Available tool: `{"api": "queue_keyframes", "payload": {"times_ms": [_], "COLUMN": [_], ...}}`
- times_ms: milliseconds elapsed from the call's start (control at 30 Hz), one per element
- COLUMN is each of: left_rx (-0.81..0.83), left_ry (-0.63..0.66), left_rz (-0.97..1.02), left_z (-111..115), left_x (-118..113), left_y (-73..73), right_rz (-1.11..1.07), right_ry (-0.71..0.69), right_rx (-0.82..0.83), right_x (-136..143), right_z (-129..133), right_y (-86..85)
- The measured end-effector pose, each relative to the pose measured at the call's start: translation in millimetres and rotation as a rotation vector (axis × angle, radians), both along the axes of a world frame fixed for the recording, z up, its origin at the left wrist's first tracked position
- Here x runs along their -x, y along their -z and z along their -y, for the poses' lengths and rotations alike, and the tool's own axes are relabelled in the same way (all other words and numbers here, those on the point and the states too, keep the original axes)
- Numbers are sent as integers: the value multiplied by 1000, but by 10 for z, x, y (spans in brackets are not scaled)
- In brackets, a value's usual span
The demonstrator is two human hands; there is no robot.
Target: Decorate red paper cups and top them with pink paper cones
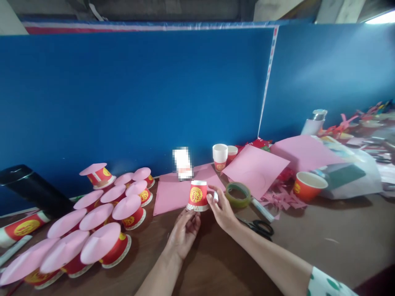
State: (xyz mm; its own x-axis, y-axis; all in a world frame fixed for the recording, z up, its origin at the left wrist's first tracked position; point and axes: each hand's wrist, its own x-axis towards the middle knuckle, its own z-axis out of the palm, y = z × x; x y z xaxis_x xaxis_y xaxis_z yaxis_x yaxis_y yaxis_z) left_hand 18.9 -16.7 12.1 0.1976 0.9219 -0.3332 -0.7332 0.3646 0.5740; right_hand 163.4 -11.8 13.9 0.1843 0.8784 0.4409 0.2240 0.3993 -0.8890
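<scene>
Along the left edge of the bench (308, 230), a black bottle (31, 189) leans near 1 red-and-white cup lying on its side (26, 227). Next, pink paper cones (100, 242) cap inverted red cups in slanting rows, from the near left corner toward the far edge, where a smooth blue partition (138, 90) rises.

A strip of brown bench top separates these from the left hand (184, 234), whose curled fingers grip the lower rim of the held cup (197, 196). This cup is upside down, red with a yellow emblem, over the bench's middle. The right hand (222, 209) has bent fingers, partly open, at its right side; whether they touch it, I cannot tell. A small white piece (215, 197) shows at those fingers.

Farther right are a greenish tape roll (237, 203), black-handled scissors (262, 228) beside the right forearm, shredded pink paper (286, 199) and an upright orange cup (308, 188). Brown bench top stretches from the scissors toward the near right corner.
</scene>
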Motion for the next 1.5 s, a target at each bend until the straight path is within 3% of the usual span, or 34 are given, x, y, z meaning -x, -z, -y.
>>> {"api": "queue_keyframes", "payload": {"times_ms": [200,733,1500], "left_rx": [-71,-207,-284], "left_ry": [40,51,25], "left_rz": [-52,-172,-208], "left_z": [19,43,114], "left_x": [-8,-42,-113], "left_y": [-6,-9,-32], "right_rz": [-106,-27,135], "right_ry": [-104,41,74], "right_rx": [-1,-33,-32], "right_x": [34,45,9], "right_z": [-7,-15,6], "right_y": [20,48,108]}}
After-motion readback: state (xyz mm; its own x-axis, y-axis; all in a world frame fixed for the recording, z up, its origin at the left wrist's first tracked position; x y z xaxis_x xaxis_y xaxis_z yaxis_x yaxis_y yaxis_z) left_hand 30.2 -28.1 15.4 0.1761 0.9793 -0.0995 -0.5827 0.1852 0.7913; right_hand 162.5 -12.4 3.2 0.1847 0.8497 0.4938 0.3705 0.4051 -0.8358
